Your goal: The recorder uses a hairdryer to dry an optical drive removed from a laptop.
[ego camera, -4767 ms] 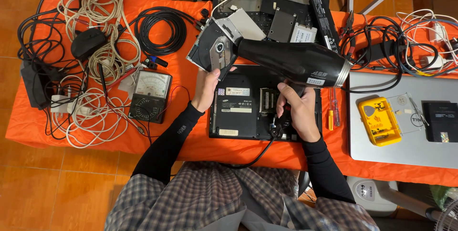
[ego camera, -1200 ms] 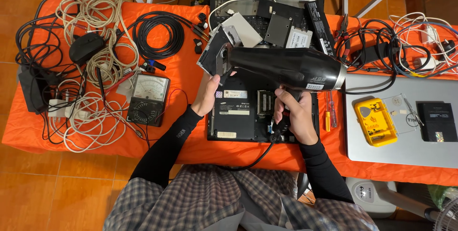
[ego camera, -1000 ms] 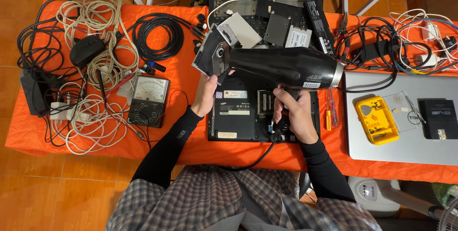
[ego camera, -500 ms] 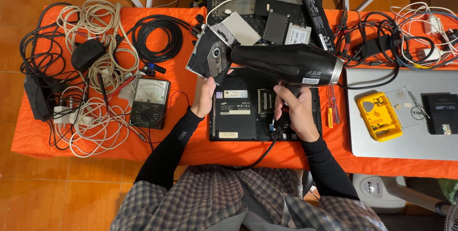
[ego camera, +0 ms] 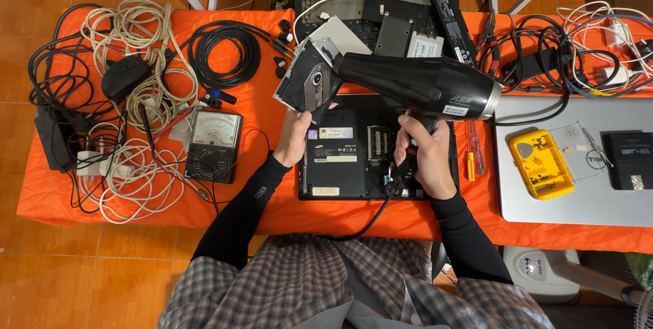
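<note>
Bright, even overhead light, soft shadows, sharp focus, slight wide-angle bending at edges.

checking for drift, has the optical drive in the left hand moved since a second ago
Yes, slightly. The optical drive sits a little lower and nearer the open laptop base than before, held by the left hand.
</note>
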